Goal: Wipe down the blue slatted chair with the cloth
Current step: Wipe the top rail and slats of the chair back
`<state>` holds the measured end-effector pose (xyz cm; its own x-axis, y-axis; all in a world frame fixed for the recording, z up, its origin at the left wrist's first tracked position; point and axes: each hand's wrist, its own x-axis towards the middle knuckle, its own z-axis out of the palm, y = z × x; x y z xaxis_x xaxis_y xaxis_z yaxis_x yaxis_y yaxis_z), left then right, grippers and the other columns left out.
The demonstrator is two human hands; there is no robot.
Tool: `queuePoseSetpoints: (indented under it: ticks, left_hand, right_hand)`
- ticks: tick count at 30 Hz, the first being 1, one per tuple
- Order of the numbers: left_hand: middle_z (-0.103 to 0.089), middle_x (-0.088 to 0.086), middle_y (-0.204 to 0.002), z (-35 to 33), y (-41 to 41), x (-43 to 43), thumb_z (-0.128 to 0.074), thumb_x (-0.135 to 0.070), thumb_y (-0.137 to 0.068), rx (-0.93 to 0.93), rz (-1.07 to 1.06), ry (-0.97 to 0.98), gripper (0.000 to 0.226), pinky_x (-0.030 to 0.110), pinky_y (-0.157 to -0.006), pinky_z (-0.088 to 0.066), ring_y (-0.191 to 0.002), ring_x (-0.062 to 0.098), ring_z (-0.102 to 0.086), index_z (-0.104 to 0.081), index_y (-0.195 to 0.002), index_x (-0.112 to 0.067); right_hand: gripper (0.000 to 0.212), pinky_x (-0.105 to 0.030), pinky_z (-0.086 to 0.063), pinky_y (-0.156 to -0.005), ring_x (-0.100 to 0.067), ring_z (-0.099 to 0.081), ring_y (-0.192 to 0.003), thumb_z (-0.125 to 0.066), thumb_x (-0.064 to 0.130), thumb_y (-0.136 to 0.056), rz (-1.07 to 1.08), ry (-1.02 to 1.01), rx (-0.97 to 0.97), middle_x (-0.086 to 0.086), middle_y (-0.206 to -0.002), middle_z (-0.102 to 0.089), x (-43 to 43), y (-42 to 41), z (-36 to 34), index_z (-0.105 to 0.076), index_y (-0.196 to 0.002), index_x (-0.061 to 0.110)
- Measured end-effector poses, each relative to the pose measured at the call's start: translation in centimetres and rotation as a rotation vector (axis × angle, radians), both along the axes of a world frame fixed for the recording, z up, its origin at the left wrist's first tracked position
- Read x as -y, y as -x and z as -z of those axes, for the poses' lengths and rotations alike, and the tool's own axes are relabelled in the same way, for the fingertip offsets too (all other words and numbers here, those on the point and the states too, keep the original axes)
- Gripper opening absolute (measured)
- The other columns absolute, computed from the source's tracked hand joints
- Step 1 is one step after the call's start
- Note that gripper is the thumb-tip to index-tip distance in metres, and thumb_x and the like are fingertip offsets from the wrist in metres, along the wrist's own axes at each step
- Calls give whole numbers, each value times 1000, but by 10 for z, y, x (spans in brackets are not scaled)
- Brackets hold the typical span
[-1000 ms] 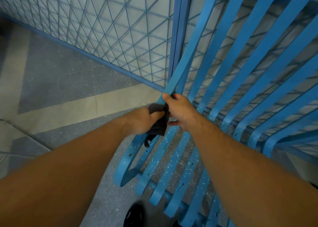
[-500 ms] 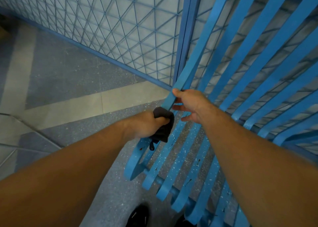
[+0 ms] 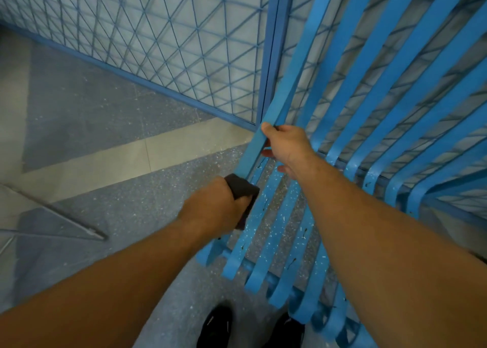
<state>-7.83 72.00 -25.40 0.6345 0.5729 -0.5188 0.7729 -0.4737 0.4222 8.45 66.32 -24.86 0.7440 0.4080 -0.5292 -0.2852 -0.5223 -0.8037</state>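
head view: my left hand (image 3: 213, 208) is clenched round the dark cloth (image 3: 242, 189), knuckles up, holding it against the left edge of the blue slatted chair (image 3: 294, 57), where the seat starts to bend up into the back. my right hand (image 3: 286, 144) grasps the outer slat (image 3: 253, 152) just above the cloth, thumb on its front face, fingers curled in behind it. the two hands are near each other but apart. the seat slats are flecked with white specks and run down to curled front ends near my black shoes (image 3: 216, 326). the blue fence post (image 3: 268, 57) stands just beside the outer slat, and the mesh fence (image 3: 158, 44) runs off behind it. left of the chair edge lies grey and beige floor (image 3: 92, 110).
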Motion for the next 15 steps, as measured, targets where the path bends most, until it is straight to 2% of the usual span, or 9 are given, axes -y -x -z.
queuePoseSetpoints:
  ticks: [2, 4, 6, 7, 9, 11, 13, 15]
  left_hand:
    - [-60, -8, -72, -2, -12, 0, -50, -56, -93, -12, 2, -24, 32, 25, -53, -47, -62, 9, -61, -58, -95, -25]
    - [-59, -4, -82, 1, -11, 12, -52, -52, -93, 70, -32, -142, 33, 25, -54, -40, -71, 15, -59, -53, -103, -20]
    - [-57, 2, -98, 6, 3, 23, -54, -42, -94, 163, 47, -337, 35, 30, -61, -43, -82, 22, -58, -46, -115, -15]
    - [-56, 2, -100, 9, 12, 25, -53, -39, -95, 219, 89, -369, 35, 32, -63, -46, -81, 21, -58, -43, -118, -15]
    - [-53, -6, -91, 10, 28, 21, -53, -43, -95, 266, 117, -266, 33, 27, -59, -45, -71, 13, -55, -40, -116, -21]
    - [-54, -11, -81, 6, 38, 13, -52, -53, -92, 215, 96, -121, 33, 23, -55, -44, -65, 7, -55, -42, -109, -27]
    - [-54, -12, -76, 3, 30, 7, -49, -62, -89, 117, 92, -106, 38, 23, -53, -42, -64, 5, -55, -48, -104, -27]
    - [-53, -11, -75, 4, 11, 6, -49, -62, -88, 82, 38, -125, 42, 27, -56, -42, -67, 10, -56, -54, -104, -24]
  right_hand:
    - [34, -30, -46, -60, -19, -70, -89, -50, 51, -98, 9, 32, 8, -2, -99, -73, 3, 11, 3, -65, -93, 22]
    - [48, -42, -54, -77, -20, -71, -90, -43, 63, -95, 12, 7, -141, -1, -96, -74, 13, 23, 4, -67, -98, 21]
    - [62, -51, -54, -85, -23, -72, -93, -34, 70, -93, 14, -65, -309, -2, -97, -76, 28, 35, 6, -68, -107, 20]
    - [64, -52, -54, -87, -23, -72, -95, -31, 71, -94, 22, -88, -351, -2, -98, -76, 36, 42, 7, -68, -110, 21]
    - [62, -50, -52, -90, -22, -70, -98, -29, 68, -96, 62, -90, -372, -1, -100, -75, 53, 57, 10, -69, -111, 23]
    - [58, -47, -52, -91, -20, -69, -99, -29, 63, -99, 76, -45, -374, 1, -102, -75, 71, 75, 19, -69, -110, 23]
    - [54, -46, -53, -91, -19, -69, -98, -31, 58, -101, 83, 14, -396, 2, -99, -75, 87, 94, 28, -70, -109, 21]
    - [52, -45, -53, -91, -19, -70, -96, -33, 55, -102, 101, 46, -426, 3, -94, -76, 97, 107, 36, -70, -107, 20]
